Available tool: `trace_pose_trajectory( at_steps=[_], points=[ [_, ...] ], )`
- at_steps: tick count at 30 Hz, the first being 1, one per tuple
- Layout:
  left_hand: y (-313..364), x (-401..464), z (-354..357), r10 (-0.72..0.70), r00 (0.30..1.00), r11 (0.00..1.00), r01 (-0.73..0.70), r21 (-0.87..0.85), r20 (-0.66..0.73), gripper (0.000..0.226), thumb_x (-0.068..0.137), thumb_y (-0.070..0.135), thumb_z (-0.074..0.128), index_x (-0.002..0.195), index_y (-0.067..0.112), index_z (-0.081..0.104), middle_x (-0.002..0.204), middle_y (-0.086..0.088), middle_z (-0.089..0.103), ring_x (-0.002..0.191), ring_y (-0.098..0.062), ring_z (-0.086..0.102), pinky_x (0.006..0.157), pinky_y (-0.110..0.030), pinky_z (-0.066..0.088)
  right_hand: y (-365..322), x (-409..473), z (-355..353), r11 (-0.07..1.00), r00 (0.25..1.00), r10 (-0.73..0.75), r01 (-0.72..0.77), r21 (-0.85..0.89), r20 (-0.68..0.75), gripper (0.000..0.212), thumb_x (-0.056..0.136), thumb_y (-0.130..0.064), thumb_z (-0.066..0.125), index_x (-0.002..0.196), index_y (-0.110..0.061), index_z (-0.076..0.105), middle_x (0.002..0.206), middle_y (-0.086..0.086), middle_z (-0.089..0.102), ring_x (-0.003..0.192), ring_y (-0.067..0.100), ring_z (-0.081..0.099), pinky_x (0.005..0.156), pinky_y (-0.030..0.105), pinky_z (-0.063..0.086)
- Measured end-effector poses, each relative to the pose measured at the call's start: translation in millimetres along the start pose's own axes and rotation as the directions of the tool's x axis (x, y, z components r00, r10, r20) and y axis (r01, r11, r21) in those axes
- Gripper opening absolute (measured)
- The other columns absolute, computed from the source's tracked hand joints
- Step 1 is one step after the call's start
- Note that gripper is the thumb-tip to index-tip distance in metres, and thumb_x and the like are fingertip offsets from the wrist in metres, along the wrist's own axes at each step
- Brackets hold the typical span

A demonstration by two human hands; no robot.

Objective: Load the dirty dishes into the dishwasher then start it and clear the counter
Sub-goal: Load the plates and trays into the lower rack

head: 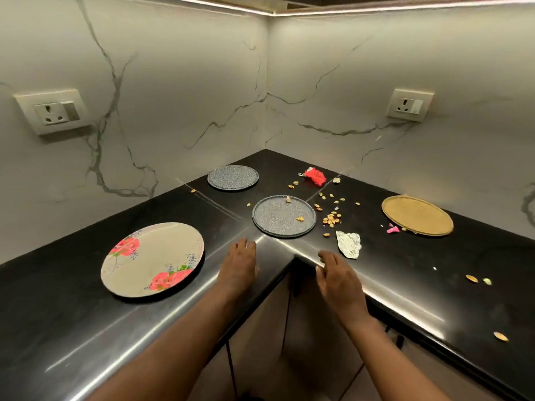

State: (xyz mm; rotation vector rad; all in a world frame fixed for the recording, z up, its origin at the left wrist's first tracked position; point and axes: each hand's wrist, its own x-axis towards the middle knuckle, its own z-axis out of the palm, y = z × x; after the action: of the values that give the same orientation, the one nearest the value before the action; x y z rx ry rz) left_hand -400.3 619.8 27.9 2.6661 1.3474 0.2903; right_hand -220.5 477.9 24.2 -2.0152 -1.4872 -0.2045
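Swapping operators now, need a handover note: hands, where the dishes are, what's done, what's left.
Left hand: open, resting on the counter edge at the inner corner, holding nothing.
Right hand: open, at the counter edge beside the foil scrap, holding nothing.
Dishes, all on the counter: floral plate on the left, near grey plate with crumbs ahead of the hands, far grey plate behind it, gold plate on the right.
Litter: seed shells, red wrapper, pink scrap.
Done: nothing loaded.
Left: load four plates, start dishwasher (out of view), clear litter.
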Motion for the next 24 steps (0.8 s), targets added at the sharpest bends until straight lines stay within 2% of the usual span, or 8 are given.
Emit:
trace_pose_trajectory(
  at_steps=[2,5,8,12,15,18,21,24],
  points=[
    [2,38,9,-0.039,0.997,0.999,0.037,0.039,0.066,0.058,0.084,0.031,0.069,0.130,0.010,0.041,0.136,-0.010,0.040,0.120,-0.028,0.040,0.101,-0.034,0.037,20,36,13,1.000,1.000,0.021,-0.021,0.016,0.007,0.030,0.082,-0.006,0.070,0.110,-0.007,0.061,0.101,0.012,0.065,0.083,0.031,0.065,0.069,0.036,0.053],
    [0,95,19,-0.131,0.978,0.991,0.123,0.058,0.163,0.078,0.076,0.042,0.077,0.134,0.008,0.038,0.139,-0.013,0.037,0.126,-0.031,0.037,0.104,-0.037,0.035,47,85,36,0.994,0.995,0.101,-0.102,0.035,0.021,0.032,0.081,-0.003,0.069,0.111,-0.006,0.061,0.100,0.014,0.064,0.083,0.031,0.063,0.069,0.038,0.052],
    [0,147,24,-0.234,0.934,0.972,0.217,0.092,0.271,0.098,0.066,0.052,0.082,0.138,0.007,0.033,0.143,-0.014,0.031,0.133,-0.034,0.031,0.106,-0.047,0.038,72,126,61,0.985,0.986,0.164,-0.166,0.046,0.036,0.036,0.074,0.001,0.067,0.108,-0.006,0.061,0.096,0.014,0.062,0.081,0.033,0.061,0.069,0.039,0.051],
    [-1,191,28,-0.305,0.860,0.952,0.265,0.153,0.409,0.130,0.058,0.053,0.086,0.150,0.004,0.010,0.155,-0.018,0.009,0.142,-0.044,0.012,0.109,-0.060,0.032,88,164,83,0.967,0.959,0.254,-0.256,0.000,0.124,0.024,0.081,-0.009,0.065,0.104,-0.007,0.056,0.098,0.016,0.058,0.086,0.035,0.057,0.070,0.040,0.048],
    [-8,204,35,-0.292,0.804,0.955,0.270,0.120,0.518,0.141,0.059,0.048,0.088,0.152,0.002,-0.007,0.159,-0.019,-0.012,0.145,-0.045,-0.007,0.117,-0.056,0.016,90,187,90,0.922,0.897,0.382,-0.386,-0.026,0.223,0.032,0.092,-0.020,0.058,0.120,-0.005,0.051,0.115,0.017,0.055,0.103,0.035,0.054,0.082,0.040,0.045],
    [-16,210,42,-0.269,0.782,0.956,0.289,0.056,0.562,0.149,0.055,0.045,0.091,0.150,0.004,-0.016,0.159,-0.018,-0.014,0.145,-0.042,-0.011,0.120,-0.049,0.008,93,206,100,0.845,0.803,0.526,-0.530,-0.065,0.281,0.044,0.095,-0.029,0.056,0.130,-0.005,0.044,0.129,0.017,0.049,0.118,0.033,0.049,0.091,0.038,0.043],
    [-17,215,46,-0.276,0.781,0.947,0.321,0.019,0.560,0.155,0.052,0.036,0.094,0.148,0.015,-0.026,0.159,-0.020,-0.014,0.143,-0.046,-0.013,0.118,-0.056,0.008,95,219,115,0.751,0.701,0.654,-0.646,-0.133,0.284,0.053,0.095,-0.033,0.058,0.134,-0.002,0.039,0.135,0.020,0.042,0.122,0.034,0.046,0.093,0.038,0.044],
    [-15,214,48,-0.309,0.778,0.923,0.385,-0.026,0.547,0.163,0.048,0.028,0.096,0.138,0.023,-0.041,0.159,-0.014,-0.015,0.143,-0.043,-0.015,0.113,-0.065,0.015,91,230,131,0.717,0.679,0.697,-0.667,-0.204,0.229,0.032,0.098,-0.018,0.052,0.126,-0.003,0.045,0.127,0.019,0.052,0.115,0.032,0.053,0.090,0.036,0.046]
  ],
)
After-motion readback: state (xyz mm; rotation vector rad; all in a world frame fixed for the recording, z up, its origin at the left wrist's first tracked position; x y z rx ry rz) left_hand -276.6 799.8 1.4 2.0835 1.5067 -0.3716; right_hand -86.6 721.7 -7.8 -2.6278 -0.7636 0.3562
